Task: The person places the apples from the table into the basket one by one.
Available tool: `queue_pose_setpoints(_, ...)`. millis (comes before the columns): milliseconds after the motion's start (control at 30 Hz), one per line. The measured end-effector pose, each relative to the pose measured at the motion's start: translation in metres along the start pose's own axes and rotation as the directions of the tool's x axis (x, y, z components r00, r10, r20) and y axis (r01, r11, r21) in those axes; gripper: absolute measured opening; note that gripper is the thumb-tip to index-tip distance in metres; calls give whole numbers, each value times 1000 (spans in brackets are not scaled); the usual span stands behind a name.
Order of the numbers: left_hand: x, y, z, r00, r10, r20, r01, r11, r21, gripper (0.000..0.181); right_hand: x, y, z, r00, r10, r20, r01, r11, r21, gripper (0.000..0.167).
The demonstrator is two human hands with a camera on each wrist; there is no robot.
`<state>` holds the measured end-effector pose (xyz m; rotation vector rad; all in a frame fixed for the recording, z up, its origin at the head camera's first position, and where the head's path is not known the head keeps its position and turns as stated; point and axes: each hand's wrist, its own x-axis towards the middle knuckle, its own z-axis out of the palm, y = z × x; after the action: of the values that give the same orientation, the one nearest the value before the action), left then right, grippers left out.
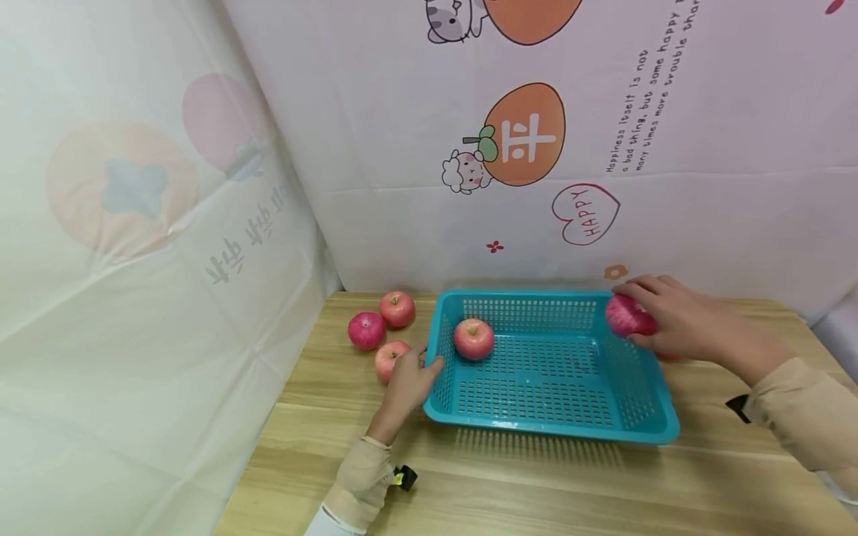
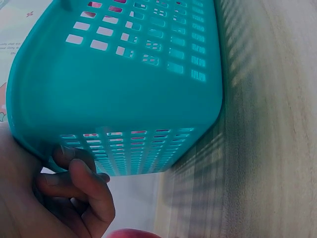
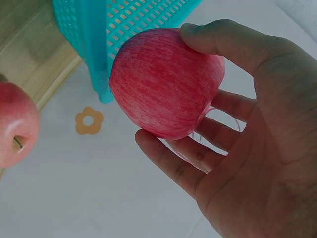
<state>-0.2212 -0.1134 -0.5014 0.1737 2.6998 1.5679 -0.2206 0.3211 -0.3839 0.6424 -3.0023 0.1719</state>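
A blue-green plastic basket (image 1: 536,430) with perforated sides sits on the wooden table. My left hand (image 1: 407,385) grips its left rim; the left wrist view shows curled fingers (image 2: 91,186) against the basket wall (image 2: 124,94). Inside the basket, near its left end, lies a light red apple (image 1: 474,339). My right hand (image 1: 684,320) holds a deep pink-red apple (image 1: 628,316) over the basket's right end. In the right wrist view, thumb and fingers grasp this streaked apple (image 3: 166,84) on opposite sides.
Left of the basket lie a light red apple (image 1: 398,309), a deep pink apple (image 1: 366,330) and another light red apple (image 1: 391,360) beside my left hand. Another apple (image 3: 17,124) lies right of the basket, mostly hidden in the head view. Printed cloth (image 1: 402,149) hangs behind the table.
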Motion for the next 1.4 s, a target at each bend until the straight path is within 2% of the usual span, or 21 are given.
queue_pose_setpoints(333,-1,0,1,1000,1,1,-1,1000,-17,43,3,-10,1,998,-52,-42,52,999,9,78)
queue_pose_setpoints(667,-1,0,0,1000,3,0,-3,1000,-31,45,8,-18,3,998,-67,-8,67,997,36,80)
queue_pose_setpoints(800,-1,0,0,1000,-7,9,8,999,-41,46,10,-22,3,996,-89,-25,90,995,46,77)
queue_pose_setpoints(1200,-1,2,0,1000,5,-1,-5,1000,-21,43,16,-30,10,984,-166,-72,169,985,40,76)
queue_pose_setpoints(1400,-1,1,0,1000,4,-8,-4,1000,-12,43,19,-36,9,985,-161,-67,163,986,31,74)
